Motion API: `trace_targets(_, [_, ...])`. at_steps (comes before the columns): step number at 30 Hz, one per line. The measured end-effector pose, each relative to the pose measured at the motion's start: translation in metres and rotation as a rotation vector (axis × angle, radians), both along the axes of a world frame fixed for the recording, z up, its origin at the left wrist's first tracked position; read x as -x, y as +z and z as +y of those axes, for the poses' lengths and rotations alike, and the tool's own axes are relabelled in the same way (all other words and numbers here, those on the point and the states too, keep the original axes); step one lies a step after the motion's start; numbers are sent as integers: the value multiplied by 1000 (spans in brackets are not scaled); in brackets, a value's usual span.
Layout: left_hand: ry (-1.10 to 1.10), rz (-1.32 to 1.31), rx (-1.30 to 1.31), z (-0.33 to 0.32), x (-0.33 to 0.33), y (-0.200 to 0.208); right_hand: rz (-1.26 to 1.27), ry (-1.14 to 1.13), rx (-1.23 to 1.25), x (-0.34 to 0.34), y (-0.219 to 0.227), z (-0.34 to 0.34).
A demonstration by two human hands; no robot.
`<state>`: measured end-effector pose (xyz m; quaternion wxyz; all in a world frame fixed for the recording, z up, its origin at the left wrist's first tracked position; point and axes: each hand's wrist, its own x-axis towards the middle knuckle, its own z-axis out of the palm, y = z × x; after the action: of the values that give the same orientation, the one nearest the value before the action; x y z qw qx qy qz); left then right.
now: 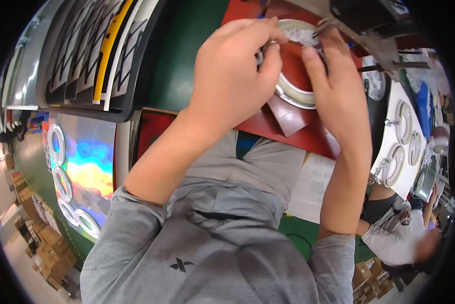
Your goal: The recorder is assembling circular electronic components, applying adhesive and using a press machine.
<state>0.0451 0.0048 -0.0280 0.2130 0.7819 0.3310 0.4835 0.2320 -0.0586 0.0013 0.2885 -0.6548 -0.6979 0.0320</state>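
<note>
A white ring (294, 95) with a shiny metallic edge lies over a red work surface (258, 124), just below a dark metal fixture. My left hand (235, 71) is closed on the ring's left side, thumb and fingers pinching the rim. My right hand (339, 86) grips the opposite side, its thumb along the inner edge and its fingers reaching behind. Crumpled whitish material (302, 36) shows inside the ring's far part, too small to name. Close to my right fingertips, a thin metal rod (325, 28) points down toward the ring.
Left stands a black tray (128, 101) of upright panels. Below it, several white rings (63, 183) rest on an iridescent sheet. At right, a white board (384, 169) bears more rings with metal clasps. A person (397, 233) sits at lower right. A printed paper (311, 185) lies near my lap.
</note>
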Motion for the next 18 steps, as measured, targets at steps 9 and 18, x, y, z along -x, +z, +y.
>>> trace_targets(9, [7,-41,85,-6,3,-1,192,-69,-224,11,-7,-19])
trace_targets(18, [64,168,113,3,-3,25,-173,167,-1144,-41,155,-36])
